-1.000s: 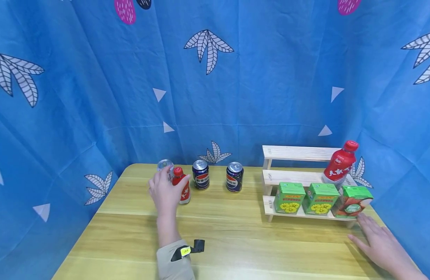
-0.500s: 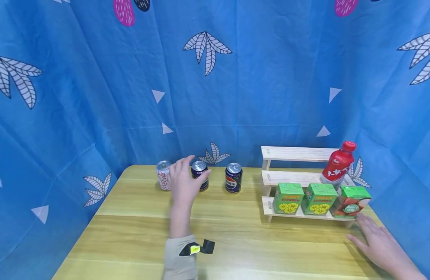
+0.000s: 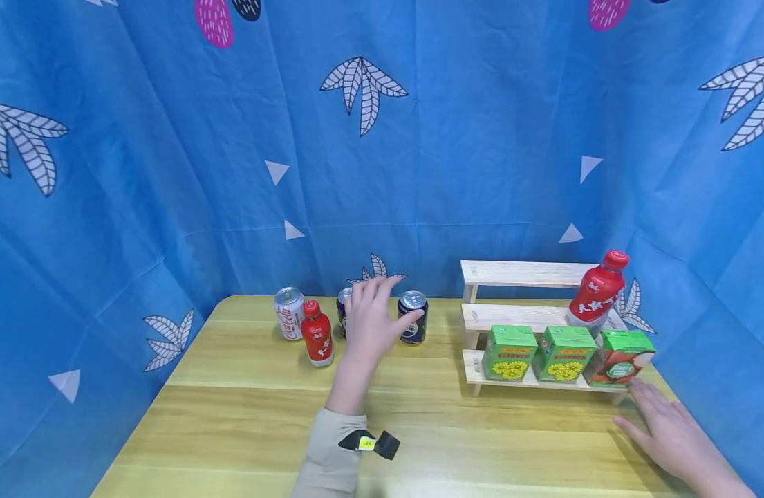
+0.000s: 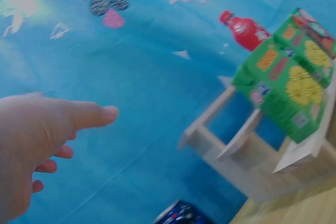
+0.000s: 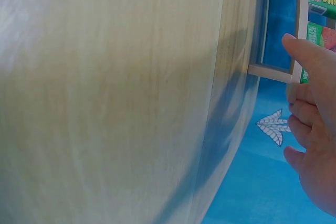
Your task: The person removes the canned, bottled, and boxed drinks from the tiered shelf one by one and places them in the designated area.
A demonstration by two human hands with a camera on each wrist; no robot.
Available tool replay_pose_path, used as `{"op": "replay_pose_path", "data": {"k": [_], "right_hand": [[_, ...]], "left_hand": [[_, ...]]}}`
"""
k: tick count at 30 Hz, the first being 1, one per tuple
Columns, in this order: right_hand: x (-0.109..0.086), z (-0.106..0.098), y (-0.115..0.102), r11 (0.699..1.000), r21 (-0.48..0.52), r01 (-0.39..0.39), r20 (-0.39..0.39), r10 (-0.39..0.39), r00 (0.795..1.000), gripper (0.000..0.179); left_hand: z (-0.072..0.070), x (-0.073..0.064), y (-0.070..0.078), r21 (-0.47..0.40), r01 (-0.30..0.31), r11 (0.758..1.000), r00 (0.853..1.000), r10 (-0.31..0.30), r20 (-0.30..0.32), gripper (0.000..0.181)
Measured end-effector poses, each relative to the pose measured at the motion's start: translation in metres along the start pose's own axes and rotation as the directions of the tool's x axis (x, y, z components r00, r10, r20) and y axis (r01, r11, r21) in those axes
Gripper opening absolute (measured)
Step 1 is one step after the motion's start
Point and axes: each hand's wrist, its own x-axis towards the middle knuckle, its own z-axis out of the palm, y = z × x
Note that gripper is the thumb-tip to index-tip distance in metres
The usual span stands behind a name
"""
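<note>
My left hand [image 3: 372, 325] hovers over the table between two dark blue Pepsi cans, fingers spread and holding nothing. It partly covers the left can [image 3: 342, 315]; the thumb points toward the right can [image 3: 413, 318]. A white Coca-Cola can [image 3: 289, 315] and a small red bottle [image 3: 317, 335] stand to its left. In the left wrist view that hand [image 4: 37, 145] shows an outstretched thumb. My right hand [image 3: 668, 429] lies by the front right corner of the wooden tiered shelf [image 3: 512, 317], fingertips close to a coconut-pictured green carton [image 3: 619, 360]; contact is unclear.
Two green cartons with yellow flowers, a left one [image 3: 509, 354] and a middle one [image 3: 565, 354], sit on the shelf's lowest step. A larger red bottle [image 3: 598, 290] stands at its right end. A blue curtain [image 3: 369, 187] hangs behind the wooden table [image 3: 232, 415].
My left hand has moved right, from the Coca-Cola can and small red bottle, past the bottle, to between the Pepsi cans. The right hand stays by the shelf. The view shifts slightly.
</note>
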Motion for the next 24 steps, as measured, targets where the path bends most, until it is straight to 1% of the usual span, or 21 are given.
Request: {"op": "replay_pose_path", "data": {"k": [2, 5, 9, 12, 15, 19, 24], "right_hand": [[0.0, 0.0, 0.0, 1.0, 0.0, 0.001, -0.005, -0.001, 1.0, 0.089], [-0.001, 0.001, 0.0, 1.0, 0.004, 0.005, -0.018, -0.005, 1.0, 0.087], [-0.002, 0.003, 0.0, 1.0, 0.007, 0.009, -0.025, -0.009, 1.0, 0.085], [-0.003, 0.002, -0.001, 1.0, 0.006, 0.004, -0.019, -0.004, 1.0, 0.085], [-0.003, -0.001, -0.003, 1.0, 0.006, 0.004, -0.021, -0.004, 1.0, 0.085], [-0.002, -0.004, -0.005, 1.0, 0.006, 0.011, -0.025, -0.01, 1.0, 0.085], [-0.004, -0.005, -0.005, 1.0, 0.0, 0.018, -0.028, -0.018, 0.999, 0.083]], "left_hand": [[0.005, 0.001, 0.006, 0.0, -0.048, 0.999, 0.999, 0.048, 0.005, 0.065], [0.013, 0.003, 0.014, 0.021, -0.122, 0.992, 0.993, 0.122, 0.002, 0.064], [0.021, 0.006, 0.026, 0.067, -0.219, 0.973, 0.976, 0.219, 0.0, 0.064], [0.028, 0.008, 0.035, 0.1, -0.279, 0.955, 0.96, 0.279, 0.013, 0.065], [0.032, 0.01, 0.044, 0.122, -0.315, 0.941, 0.949, 0.312, 0.044, 0.064], [0.036, 0.014, 0.058, 0.14, -0.347, 0.928, 0.937, 0.336, 0.092, 0.063], [0.041, 0.022, 0.076, 0.16, -0.392, 0.906, 0.917, 0.372, 0.141, 0.062]]}}
